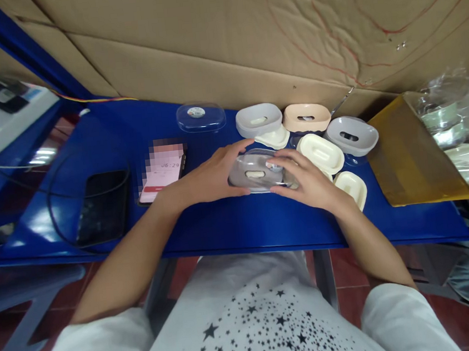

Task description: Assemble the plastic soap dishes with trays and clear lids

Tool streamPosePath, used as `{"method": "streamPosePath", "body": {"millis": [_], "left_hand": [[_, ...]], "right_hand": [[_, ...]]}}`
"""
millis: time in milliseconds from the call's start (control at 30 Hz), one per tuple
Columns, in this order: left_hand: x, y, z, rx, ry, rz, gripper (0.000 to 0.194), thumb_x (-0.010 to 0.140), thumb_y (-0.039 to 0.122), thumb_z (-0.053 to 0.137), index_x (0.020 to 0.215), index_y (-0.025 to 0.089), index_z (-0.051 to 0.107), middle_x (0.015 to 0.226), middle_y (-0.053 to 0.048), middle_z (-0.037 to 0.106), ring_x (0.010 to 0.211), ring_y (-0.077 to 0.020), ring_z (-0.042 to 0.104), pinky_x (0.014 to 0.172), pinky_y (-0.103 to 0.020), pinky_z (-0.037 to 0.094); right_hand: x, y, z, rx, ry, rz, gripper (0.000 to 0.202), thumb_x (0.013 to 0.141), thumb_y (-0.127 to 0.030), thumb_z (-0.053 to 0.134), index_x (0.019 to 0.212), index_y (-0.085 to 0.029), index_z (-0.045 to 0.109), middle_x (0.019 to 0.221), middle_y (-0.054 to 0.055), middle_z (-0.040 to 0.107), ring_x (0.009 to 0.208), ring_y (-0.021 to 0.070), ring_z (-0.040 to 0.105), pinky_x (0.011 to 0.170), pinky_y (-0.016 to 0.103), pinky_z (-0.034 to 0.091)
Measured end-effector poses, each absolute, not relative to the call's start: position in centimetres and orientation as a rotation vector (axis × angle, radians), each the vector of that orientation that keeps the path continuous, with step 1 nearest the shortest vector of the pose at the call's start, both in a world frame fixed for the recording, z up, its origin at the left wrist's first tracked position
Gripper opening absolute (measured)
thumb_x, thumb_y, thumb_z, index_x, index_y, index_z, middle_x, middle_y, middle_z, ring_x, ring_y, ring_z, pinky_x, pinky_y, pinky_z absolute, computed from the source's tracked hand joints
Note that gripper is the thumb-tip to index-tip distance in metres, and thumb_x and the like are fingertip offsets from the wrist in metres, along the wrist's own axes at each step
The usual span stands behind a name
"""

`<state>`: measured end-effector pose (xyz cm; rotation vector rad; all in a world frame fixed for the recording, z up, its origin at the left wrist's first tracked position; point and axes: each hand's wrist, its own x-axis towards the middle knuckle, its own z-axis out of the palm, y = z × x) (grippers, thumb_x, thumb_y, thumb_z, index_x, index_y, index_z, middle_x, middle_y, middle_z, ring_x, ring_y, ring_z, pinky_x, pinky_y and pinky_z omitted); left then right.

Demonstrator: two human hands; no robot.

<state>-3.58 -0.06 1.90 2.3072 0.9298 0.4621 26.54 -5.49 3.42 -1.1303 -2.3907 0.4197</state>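
Both hands close on a grey soap dish (255,172) with a clear cover, held just above the blue worktop (231,226) near its middle. The left hand (211,175) has its grip on the dish's left end, thumb near, fingers curled over the far edge. The right hand (308,181) has its grip on the right end, fingertips on top. Just right and far lie more soap dishes (320,152) in grey, cream and peach. A clear lid (200,117) sits farther off, a phone (162,171) to the left.
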Motion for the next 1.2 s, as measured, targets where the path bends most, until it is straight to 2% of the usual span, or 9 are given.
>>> {"method": "streamPosePath", "body": {"millis": [300,533,633,733,800,867,967,1100,1200], "left_hand": [[-3.2,-0.8,2.0,2.426,0.858,0.372,0.111,0.091,0.045,0.089,0.176,0.035,0.019,0.173,-0.016,0.046,0.160,-0.0362,0.047,0.124,-0.049,0.047],[-3.0,-0.7,1.6,2.460,0.871,0.332,0.104,0.092,0.046,0.085,0.174,0.027,0.025,0.169,-0.019,0.046,0.155,-0.0359,0.052,0.123,-0.044,0.045],[-2.7,-0.8,1.9,2.471,0.918,0.278,0.098,0.092,0.044,0.082,0.172,0.025,0.029,0.166,-0.020,0.048,0.152,-0.0377,0.054,0.121,-0.047,0.047],[-3.0,-0.6,2.5,2.540,1.064,0.215,0.096,0.087,0.039,0.083,0.168,0.020,0.034,0.162,-0.022,0.053,0.152,-0.0427,0.052,0.128,-0.063,0.036],[-3.6,-0.2,2.6,2.561,1.226,0.196,0.098,0.084,0.038,0.083,0.167,0.017,0.035,0.163,-0.025,0.053,0.156,-0.0464,0.047,0.132,-0.074,0.019],[-4.4,0.4,2.5,2.511,1.406,0.181,0.101,0.083,0.039,0.083,0.168,0.014,0.034,0.165,-0.029,0.049,0.159,-0.0491,0.042,0.132,-0.079,0.010],[-5.5,1.1,2.3,2.415,1.540,0.165,0.105,0.084,0.046,0.083,0.170,0.016,0.031,0.170,-0.029,0.044,0.162,-0.0501,0.037,0.131,-0.080,0.011],[-7.6,2.3,3.2,2.367,1.485,0.098,0.119,0.090,0.071,0.076,0.179,0.023,0.013,0.181,-0.025,0.030,0.168,-0.0529,0.025,0.128,-0.086,0.001],[-10.0,5.1,4.8,2.437,1.572,0.192,0.100,0.106,0.074,0.056,0.179,0.019,0.016,0.180,-0.026,0.033,0.166,-0.0487,0.033,0.130,-0.081,0.013]], "right_hand": [[25.4,-5.9,2.8,-1.053,-2.526,0.488,0.058,0.109,-0.041,0.067,0.165,-0.036,0.053,0.168,0.011,0.051,0.163,0.0365,0.043,0.132,0.064,0.045],[25.5,-5.4,2.4,-1.065,-2.536,0.558,0.059,0.110,-0.044,0.065,0.167,-0.036,0.051,0.172,0.010,0.047,0.170,0.0347,0.032,0.134,0.062,0.042],[25.4,-5.3,2.1,-1.066,-2.567,0.453,0.063,0.110,-0.045,0.065,0.169,-0.034,0.047,0.175,0.009,0.046,0.172,0.0348,0.027,0.139,0.067,0.030],[25.2,-5.4,1.8,-1.084,-2.608,0.358,0.079,0.111,-0.041,0.065,0.179,-0.035,0.025,0.181,0.010,0.040,0.173,0.0347,0.026,0.140,0.070,0.019],[25.1,-5.5,1.7,-1.108,-2.613,0.345,0.091,0.111,-0.039,0.063,0.182,-0.035,0.005,0.183,0.012,0.035,0.172,0.0342,0.026,0.140,0.070,0.020],[25.1,-5.6,1.8,-1.124,-2.594,0.316,0.094,0.112,-0.038,0.061,0.182,-0.033,-0.002,0.183,0.014,0.034,0.172,0.0340,0.027,0.139,0.070,0.023],[25.2,-5.7,2.0,-1.137,-2.583,0.256,0.085,0.114,-0.037,0.056,0.182,-0.029,0.005,0.181,0.017,0.037,0.171,0.0335,0.032,0.138,0.069,0.027],[24.9,-6.1,1.8,-1.129,-2.597,0.239,0.078,0.114,-0.036,0.055,0.182,-0.030,0.015,0.179,0.016,0.043,0.169,0.0343,0.037,0.136,0.069,0.031],[24.6,-6.5,1.6,-1.080,-2.607,0.249,0.074,0.115,-0.036,0.054,0.181,-0.030,0.020,0.178,0.016,0.045,0.167,0.0344,0.039,0.135,0.069,0.035]]}}
